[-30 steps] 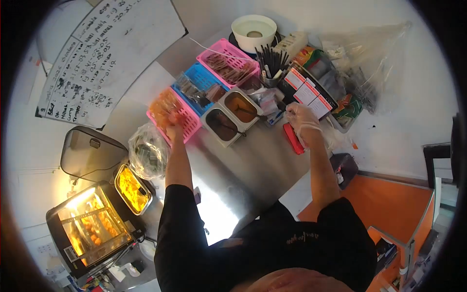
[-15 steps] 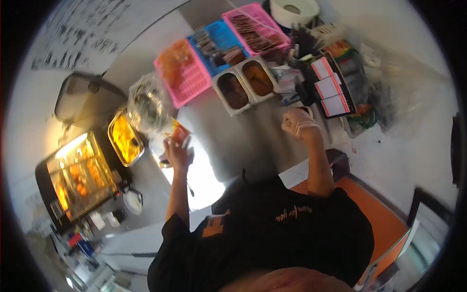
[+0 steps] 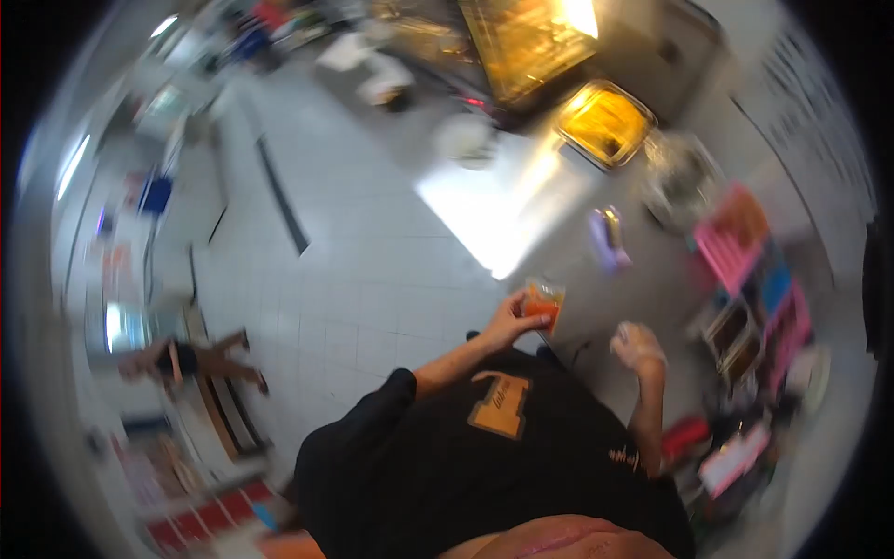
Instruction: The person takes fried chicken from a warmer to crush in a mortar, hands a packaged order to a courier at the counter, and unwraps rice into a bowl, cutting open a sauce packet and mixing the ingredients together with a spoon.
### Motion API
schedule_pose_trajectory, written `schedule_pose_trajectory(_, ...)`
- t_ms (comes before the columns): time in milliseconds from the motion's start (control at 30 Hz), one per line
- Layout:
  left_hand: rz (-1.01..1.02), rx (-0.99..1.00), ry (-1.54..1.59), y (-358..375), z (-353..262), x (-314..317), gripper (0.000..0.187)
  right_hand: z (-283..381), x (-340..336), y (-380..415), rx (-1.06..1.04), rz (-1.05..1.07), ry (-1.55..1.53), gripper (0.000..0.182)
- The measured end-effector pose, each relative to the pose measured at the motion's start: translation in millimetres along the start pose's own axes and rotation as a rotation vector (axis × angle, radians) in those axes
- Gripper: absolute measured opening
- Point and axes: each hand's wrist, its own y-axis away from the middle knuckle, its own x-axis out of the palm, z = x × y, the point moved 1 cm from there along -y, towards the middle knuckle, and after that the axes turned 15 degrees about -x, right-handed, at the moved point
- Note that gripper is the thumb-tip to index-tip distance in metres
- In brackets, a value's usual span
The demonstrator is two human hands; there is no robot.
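Note:
My left hand is closed round a small clear packet with orange contents, near the counter's front edge. Over the metal counter, to the right, my right hand wears a thin clear glove; its fingers look curled, and what they hold, if anything, is hidden. A purple item lies on the counter beyond both hands. Farther back are a metal tray of yellow food and a clear plastic bag.
At the top stands a lit glass food warmer. Pink baskets and metal containers are on the right. A person is far off at the left, beyond the tiled floor.
The view has swung to the left, so the warmer and floor now show more. The packet remains in my left hand, now over the counter's edge.

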Motion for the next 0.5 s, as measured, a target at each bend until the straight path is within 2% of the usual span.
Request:
schedule_pose_trajectory(100, -0.23, 0.153, 0.075, 71.4, -15.9, -73.8, 0.052, 58.4, 11.8, -48.7, -0.177, 0.014, 0.122, 0.028)
schedule_pose_trajectory(200, -0.402, 0.279, 0.159, 142.1, -9.1, -152.9, 0.05, 148.5, 18.9, -101.1, -0.241, 0.037, 0.286, 0.028)
schedule_pose_trajectory(233, -0.465, 0.319, 0.192, 165.8, -6.0, -174.6, 0.048, 182.3, 20.7, -120.3, -0.327, 0.065, 0.28, 0.028)
schedule_pose_trajectory(333, -0.641, 0.428, 0.294, 233.5, -0.9, -232.4, 0.044, 292.7, 33.1, -176.2, -0.349, 0.215, 0.27, 0.029)
schedule_pose_trajectory(367, -0.691, 0.478, 0.321, 250.4, -1.0, -249.0, 0.043, 323.8, 46.3, -187.5, -0.474, 0.128, 0.304, 0.03)
schedule_pose_trajectory(467, -0.838, 0.584, 0.475, 303.9, 1.0, -295.1, 0.04, 411.4, 95.6, -240.5, -0.749, 0.146, 0.28, 0.031)
schedule_pose_trajectory(500, -0.872, 0.623, 0.518, 312.7, 6.0, -307.2, 0.038, 433.1, 113.4, -261.1, -0.793, 0.223, 0.285, 0.032)
